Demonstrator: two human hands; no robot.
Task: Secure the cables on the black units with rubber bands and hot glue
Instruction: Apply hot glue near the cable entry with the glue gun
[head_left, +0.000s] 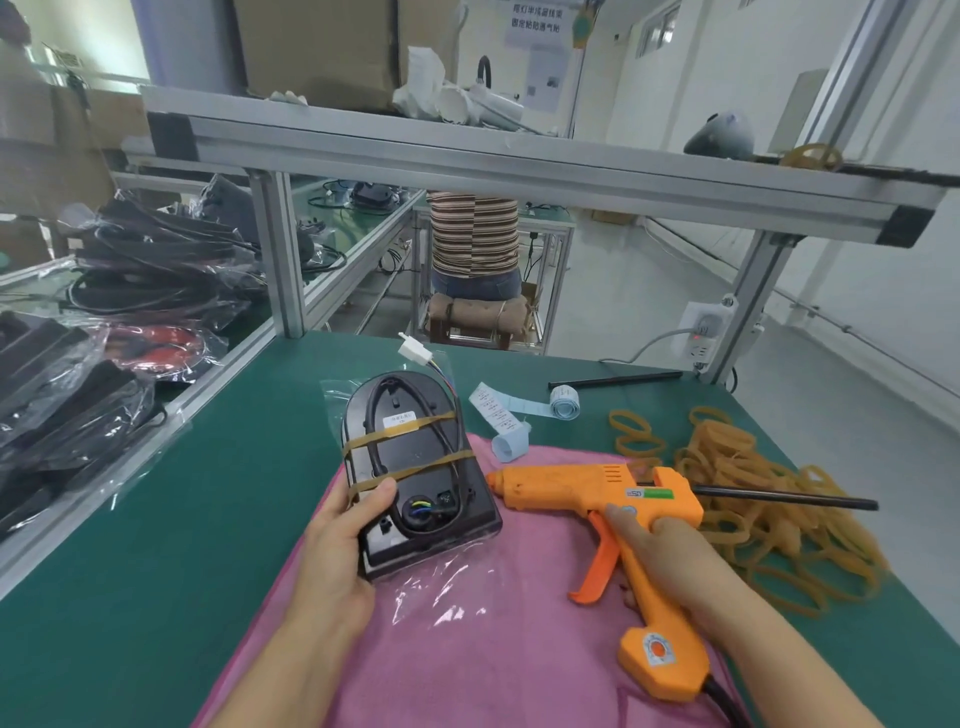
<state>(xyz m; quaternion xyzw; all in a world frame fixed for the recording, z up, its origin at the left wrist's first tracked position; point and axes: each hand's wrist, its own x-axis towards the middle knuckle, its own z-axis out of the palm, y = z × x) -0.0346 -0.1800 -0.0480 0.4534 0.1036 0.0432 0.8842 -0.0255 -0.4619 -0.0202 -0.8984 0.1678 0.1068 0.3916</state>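
A: Black unit (415, 467) right in the middle, back side up, lying on the pink cloth (467, 649) over the green table (156, 545). It sits in a clear bag (441, 587).

B: And the cable (371, 415)?

A: Looped on the unit's back, with two rubber bands (410, 462) stretched across it. Its white plug (415, 352) sticks out past the top edge.

B: Left hand (340, 551)?

A: Wrapped round the unit's lower left edge, thumb pressed on top, fingers out of sight underneath.

B: Right hand (670, 566)?

A: Fingers curled round the handle of the orange glue gun (613, 506). The nozzle points left, just beside the unit's right edge, not touching it. A black glue stick (789, 499) pokes out the back. Whether a finger is on the trigger, I cannot tell.

B: What else is around?

A: Pile of loose bands (753, 499) on the table to the right. A roll of blue labels (563, 402) beyond the cloth, a black rod (618, 380) farther back. Bagged black parts (78, 405) stacked to the left. Someone in a striped shirt (475, 228) sits at the next bench.
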